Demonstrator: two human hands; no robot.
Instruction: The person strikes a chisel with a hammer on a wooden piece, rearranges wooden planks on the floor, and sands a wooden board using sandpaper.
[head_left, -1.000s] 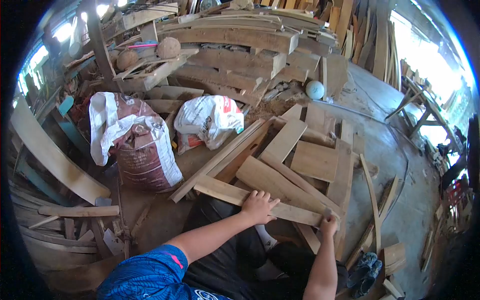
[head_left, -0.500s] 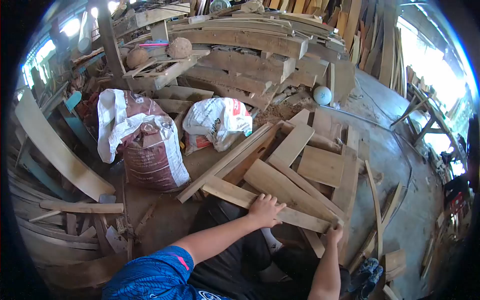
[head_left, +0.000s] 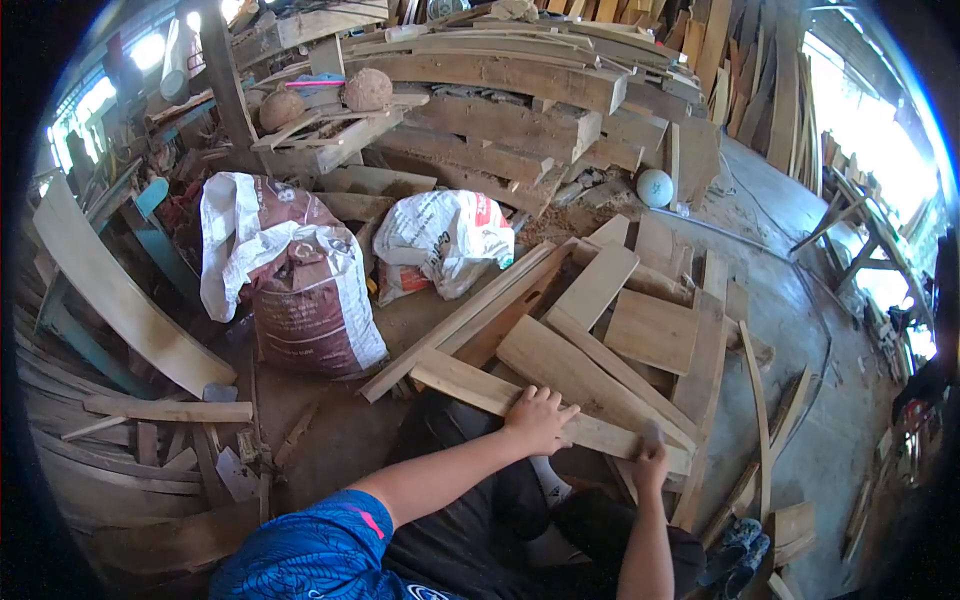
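Observation:
A narrow wooden plank [head_left: 465, 384] lies slantwise above my lap, its right end on other boards. My left hand [head_left: 540, 420] grips its middle, fingers bent over the upper edge. Near the plank's right end, my right hand [head_left: 650, 462] is closed against it. A small greyish patch shows at the top of those fingers, too blurred to name. Just behind is a wide tapered board [head_left: 580, 375], resting on a stack that includes a square wooden panel [head_left: 652, 330] and a long board [head_left: 705, 375].
A brown and white sack [head_left: 310, 310] and a smaller white sack [head_left: 440, 240] stand ahead on the left. Heavy timber beams [head_left: 500, 125] are piled behind. A pale ball [head_left: 655, 188] sits at the back right. Dark shoes [head_left: 738, 552] lie at my right.
My right hand has slid a little left along the plank, away from its right end. My left hand keeps its grip on the plank. The view has shifted slightly.

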